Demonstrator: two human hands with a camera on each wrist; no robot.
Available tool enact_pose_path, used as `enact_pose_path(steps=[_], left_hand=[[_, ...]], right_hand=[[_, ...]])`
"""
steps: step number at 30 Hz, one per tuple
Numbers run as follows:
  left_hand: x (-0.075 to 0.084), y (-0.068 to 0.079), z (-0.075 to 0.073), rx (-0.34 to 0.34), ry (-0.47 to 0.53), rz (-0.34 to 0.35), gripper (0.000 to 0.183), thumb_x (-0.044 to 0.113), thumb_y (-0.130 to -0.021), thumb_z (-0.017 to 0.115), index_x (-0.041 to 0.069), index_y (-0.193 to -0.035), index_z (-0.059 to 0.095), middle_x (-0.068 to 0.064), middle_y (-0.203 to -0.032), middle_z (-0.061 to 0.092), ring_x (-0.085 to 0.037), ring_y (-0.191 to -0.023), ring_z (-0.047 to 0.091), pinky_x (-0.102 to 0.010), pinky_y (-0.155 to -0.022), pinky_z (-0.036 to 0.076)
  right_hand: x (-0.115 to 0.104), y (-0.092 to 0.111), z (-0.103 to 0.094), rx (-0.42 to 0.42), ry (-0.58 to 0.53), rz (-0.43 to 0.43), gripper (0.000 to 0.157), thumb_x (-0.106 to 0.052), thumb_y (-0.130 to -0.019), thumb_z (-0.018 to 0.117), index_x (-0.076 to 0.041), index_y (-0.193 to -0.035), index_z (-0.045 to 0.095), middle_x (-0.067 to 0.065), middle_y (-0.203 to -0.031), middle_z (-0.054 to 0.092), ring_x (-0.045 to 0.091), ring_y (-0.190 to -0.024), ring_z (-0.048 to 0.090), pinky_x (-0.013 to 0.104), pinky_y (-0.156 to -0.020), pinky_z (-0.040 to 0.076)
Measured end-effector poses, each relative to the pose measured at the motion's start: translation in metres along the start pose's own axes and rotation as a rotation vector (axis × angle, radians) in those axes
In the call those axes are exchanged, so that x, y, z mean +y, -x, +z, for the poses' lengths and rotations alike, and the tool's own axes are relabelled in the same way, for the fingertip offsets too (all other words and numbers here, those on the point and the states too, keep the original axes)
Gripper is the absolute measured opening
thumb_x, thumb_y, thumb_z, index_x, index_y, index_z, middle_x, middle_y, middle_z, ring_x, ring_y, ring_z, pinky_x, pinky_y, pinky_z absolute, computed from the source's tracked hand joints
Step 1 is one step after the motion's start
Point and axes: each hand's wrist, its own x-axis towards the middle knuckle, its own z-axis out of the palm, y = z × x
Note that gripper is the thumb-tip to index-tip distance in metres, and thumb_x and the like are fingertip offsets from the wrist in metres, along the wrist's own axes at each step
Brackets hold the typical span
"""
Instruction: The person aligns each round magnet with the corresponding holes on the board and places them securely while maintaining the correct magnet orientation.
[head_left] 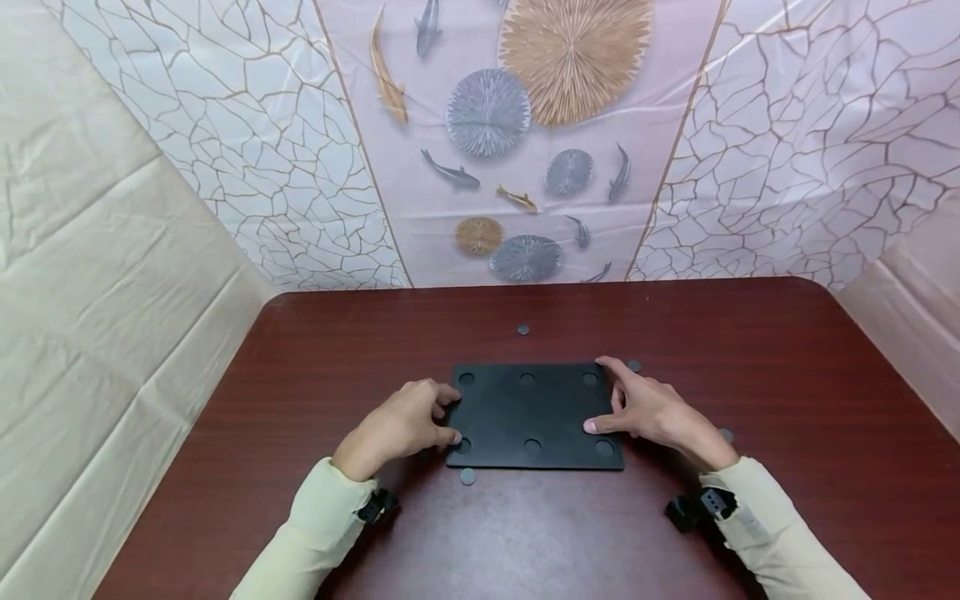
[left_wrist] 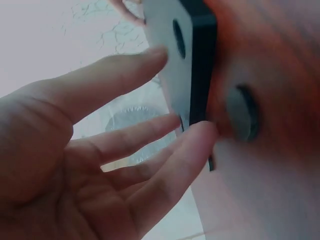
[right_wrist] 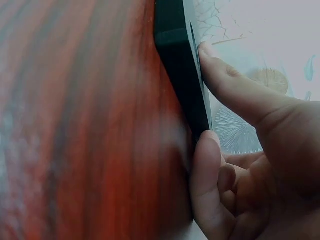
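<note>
A black rectangular board (head_left: 532, 412) with several round recesses lies level over the middle of the table; whether it rests flat or is slightly raised I cannot tell. My left hand (head_left: 401, 423) holds its left edge, thumb by the near-left recess and fingers along the side. At the right end my right hand (head_left: 651, 410) grips the board, thumb on the top face and index finger at the far corner. In the left wrist view a small grey disc (left_wrist: 242, 114) sits close to the board's side. The right wrist view shows fingers against the board's edge (right_wrist: 182, 75).
Small round grey discs lie around the board: one behind it (head_left: 522, 330), one by the far right corner (head_left: 634, 366), another near the right wrist (head_left: 726, 435). The reddish-brown table (head_left: 345, 342) ends at a patterned cloth backdrop (head_left: 510, 208).
</note>
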Motion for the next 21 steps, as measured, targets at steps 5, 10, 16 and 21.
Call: enact_pose_path(steps=[5,10,16,21], left_hand=[[-0.01,0.0,-0.01,0.082,0.076,0.01,0.042,0.011,-0.091,0.084,0.007,-0.13,0.071,-0.007,-0.119,0.073,-0.022,-0.108,0.069,-0.041,-0.091,0.058],[-0.021,-0.003,-0.02,0.108,0.077,0.026,0.038,0.008,-0.093,0.082,0.008,-0.129,0.071,-0.007,-0.118,0.071,-0.022,-0.107,0.067,-0.041,-0.093,0.057],[-0.035,-0.012,-0.028,0.114,0.079,0.053,0.036,0.001,-0.092,0.081,0.006,-0.126,0.073,-0.006,-0.11,0.07,-0.02,-0.101,0.065,-0.039,-0.09,0.057],[-0.042,-0.027,-0.035,0.056,0.104,0.039,0.032,0.001,-0.092,0.08,0.009,-0.124,0.076,-0.005,-0.105,0.07,-0.019,-0.095,0.064,-0.034,-0.081,0.057]], right_hand=[[0.0,-0.001,-0.001,0.004,0.034,-0.017,0.104,-0.046,-0.087,0.087,-0.009,-0.163,0.027,-0.001,-0.074,0.058,0.016,-0.059,0.051,0.031,-0.056,0.039],[-0.001,-0.003,-0.001,-0.006,0.026,-0.005,0.105,-0.046,-0.087,0.087,-0.01,-0.163,0.026,-0.001,-0.075,0.058,0.017,-0.058,0.052,0.032,-0.056,0.041],[-0.003,-0.003,-0.001,-0.01,-0.014,0.012,0.105,-0.046,-0.086,0.088,-0.012,-0.163,0.026,0.002,-0.078,0.058,0.018,-0.057,0.054,0.035,-0.056,0.045],[-0.002,-0.003,0.0,-0.007,0.009,0.011,0.106,-0.049,-0.086,0.087,-0.011,-0.164,0.025,0.002,-0.079,0.058,0.018,-0.057,0.055,0.035,-0.057,0.045]])
